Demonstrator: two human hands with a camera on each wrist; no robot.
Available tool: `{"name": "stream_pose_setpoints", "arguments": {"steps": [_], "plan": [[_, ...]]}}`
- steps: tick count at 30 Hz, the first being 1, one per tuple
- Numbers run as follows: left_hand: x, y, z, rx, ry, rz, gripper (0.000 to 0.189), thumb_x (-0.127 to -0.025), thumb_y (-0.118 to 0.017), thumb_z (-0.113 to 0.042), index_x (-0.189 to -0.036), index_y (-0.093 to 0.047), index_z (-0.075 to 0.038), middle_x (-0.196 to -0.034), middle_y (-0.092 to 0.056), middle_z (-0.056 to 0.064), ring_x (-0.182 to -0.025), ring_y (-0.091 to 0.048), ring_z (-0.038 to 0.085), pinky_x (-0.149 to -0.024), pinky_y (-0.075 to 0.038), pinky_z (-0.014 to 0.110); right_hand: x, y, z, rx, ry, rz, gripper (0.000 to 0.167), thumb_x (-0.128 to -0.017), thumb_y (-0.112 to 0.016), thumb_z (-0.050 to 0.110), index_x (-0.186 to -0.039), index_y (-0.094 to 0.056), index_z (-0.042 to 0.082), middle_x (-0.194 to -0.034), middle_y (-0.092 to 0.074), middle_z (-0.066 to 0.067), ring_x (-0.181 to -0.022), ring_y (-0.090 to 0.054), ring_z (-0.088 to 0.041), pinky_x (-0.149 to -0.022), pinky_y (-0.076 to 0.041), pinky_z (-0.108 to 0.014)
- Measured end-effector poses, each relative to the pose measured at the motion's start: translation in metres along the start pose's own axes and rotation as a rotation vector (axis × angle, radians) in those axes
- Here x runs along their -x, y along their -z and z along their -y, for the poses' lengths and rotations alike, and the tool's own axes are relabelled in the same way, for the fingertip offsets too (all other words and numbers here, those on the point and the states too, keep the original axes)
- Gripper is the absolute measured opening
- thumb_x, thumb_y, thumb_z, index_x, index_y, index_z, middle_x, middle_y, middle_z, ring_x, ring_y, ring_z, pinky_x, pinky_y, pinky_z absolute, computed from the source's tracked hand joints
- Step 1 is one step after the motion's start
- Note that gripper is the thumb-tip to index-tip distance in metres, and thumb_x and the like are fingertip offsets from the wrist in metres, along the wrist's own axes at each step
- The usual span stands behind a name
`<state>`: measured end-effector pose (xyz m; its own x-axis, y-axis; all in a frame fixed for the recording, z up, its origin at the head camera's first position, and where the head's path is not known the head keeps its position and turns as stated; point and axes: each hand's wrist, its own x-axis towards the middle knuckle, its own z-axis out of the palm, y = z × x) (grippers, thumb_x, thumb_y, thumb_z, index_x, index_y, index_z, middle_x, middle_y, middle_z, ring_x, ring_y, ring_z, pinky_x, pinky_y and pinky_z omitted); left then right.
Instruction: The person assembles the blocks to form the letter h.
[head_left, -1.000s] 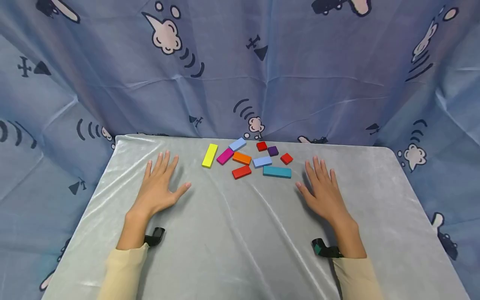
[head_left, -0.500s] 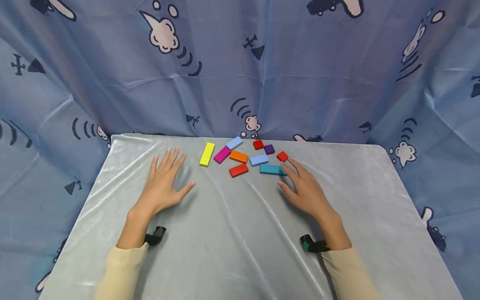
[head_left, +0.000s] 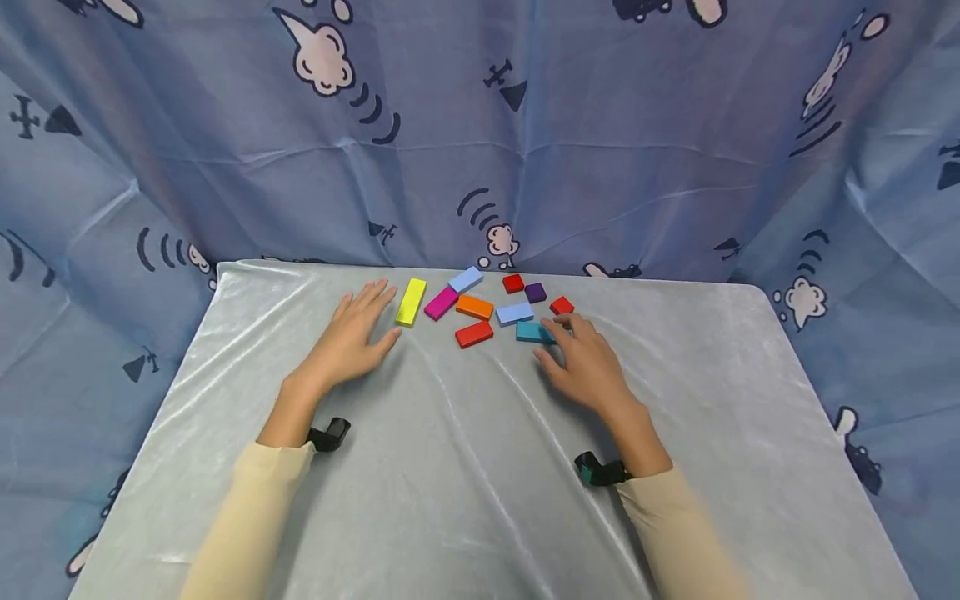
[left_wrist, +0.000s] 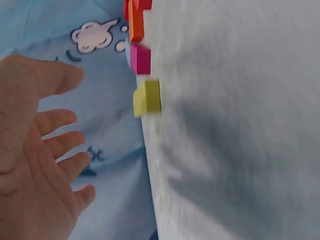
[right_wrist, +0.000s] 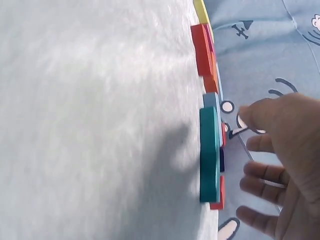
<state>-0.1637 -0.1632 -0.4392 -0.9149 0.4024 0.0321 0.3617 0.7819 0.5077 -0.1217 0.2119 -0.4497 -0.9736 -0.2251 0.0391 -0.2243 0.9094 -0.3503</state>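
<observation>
My left hand (head_left: 348,342) hovers over the cloth just left of a long yellow block (head_left: 411,302), its fingers extended and holding nothing. My right hand (head_left: 585,362) hangs over the right end of a teal block (head_left: 533,332), with loosely bent fingers. In the right wrist view a gap shows between that thumb and the teal block (right_wrist: 210,155). Between the hands lie a magenta block (head_left: 441,303), an orange block (head_left: 475,307), a red block (head_left: 474,334) and two light blue blocks (head_left: 514,313). Fingers partly cover the teal block's right end.
Two small red blocks (head_left: 513,283) and a dark purple block (head_left: 536,292) lie behind, at the right of the group. A pale velvety cloth (head_left: 450,483) covers the table. A blue patterned curtain (head_left: 420,167) rises behind and along both sides.
My right hand has moved left, from beside the blocks to over the teal block, its fingers bending. My left hand has shifted right and forward, close to the yellow block. The blocks lie as before.
</observation>
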Motion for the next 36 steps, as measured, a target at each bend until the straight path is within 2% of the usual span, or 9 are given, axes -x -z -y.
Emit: {"name": "stream_pose_setpoints", "arguments": {"steps": [3,9,16,24,29,36], "plan": [[-0.010,-0.005,-0.001,0.002,-0.003,0.039,0.068,-0.108,-0.057,-0.032,-0.166,-0.033,-0.005,-0.176,-0.025,0.017,-0.166,-0.019,0.038,-0.135,-0.011,0.063,-0.005,-0.005,0.005,0.003,-0.046,0.031,0.062,-0.103,-0.064,0.037,-0.157,-0.052,0.008,-0.155,-0.046,-0.026,-0.139,-0.047,-0.046,-0.120,-0.043,-0.064],[-0.030,-0.016,-0.004,-0.145,0.027,0.086,0.064,-0.107,-0.052,-0.024,-0.165,-0.034,-0.003,-0.177,-0.021,0.018,-0.167,-0.014,0.038,-0.136,-0.011,0.062,-0.010,-0.010,0.014,0.076,-0.115,0.041,0.062,-0.103,-0.063,0.037,-0.156,-0.052,0.006,-0.152,-0.046,-0.031,-0.133,-0.047,-0.046,-0.116,-0.045,-0.060],[-0.045,-0.015,-0.007,-0.164,0.049,0.160,0.068,-0.111,-0.046,-0.037,-0.167,-0.028,-0.004,-0.178,-0.021,0.013,-0.167,-0.019,0.034,-0.135,-0.016,0.061,-0.017,-0.013,0.027,0.115,-0.165,0.088,0.064,-0.105,-0.059,0.045,-0.158,-0.050,0.009,-0.156,-0.043,-0.033,-0.139,-0.045,-0.048,-0.116,-0.044,-0.064],[-0.043,-0.022,-0.004,-0.222,0.036,0.219,0.065,-0.111,-0.047,-0.032,-0.165,-0.030,0.000,-0.177,-0.023,0.016,-0.165,-0.024,0.036,-0.134,-0.023,0.059,-0.019,-0.019,0.037,0.193,-0.174,0.163,0.068,-0.106,-0.057,0.047,-0.161,-0.046,0.009,-0.156,-0.045,-0.032,-0.141,-0.046,-0.048,-0.117,-0.046,-0.063],[-0.040,-0.025,-0.005,-0.228,0.015,0.222,0.068,-0.110,-0.052,-0.030,-0.165,-0.029,0.002,-0.176,-0.024,0.018,-0.163,-0.029,0.037,-0.133,-0.028,0.056,-0.016,-0.016,0.035,0.149,-0.167,0.152,0.065,-0.105,-0.059,0.045,-0.159,-0.048,0.010,-0.159,-0.044,-0.031,-0.144,-0.046,-0.049,-0.120,-0.042,-0.067],[-0.031,-0.027,-0.008,-0.262,-0.003,0.237,0.070,-0.109,-0.053,-0.029,-0.165,-0.027,0.004,-0.175,-0.023,0.022,-0.164,-0.024,0.039,-0.134,-0.025,0.057,-0.015,-0.013,0.032,0.071,-0.173,0.164,0.063,-0.105,-0.060,0.043,-0.158,-0.050,0.011,-0.163,-0.041,-0.029,-0.152,-0.037,-0.050,-0.124,-0.031,-0.073]]}}
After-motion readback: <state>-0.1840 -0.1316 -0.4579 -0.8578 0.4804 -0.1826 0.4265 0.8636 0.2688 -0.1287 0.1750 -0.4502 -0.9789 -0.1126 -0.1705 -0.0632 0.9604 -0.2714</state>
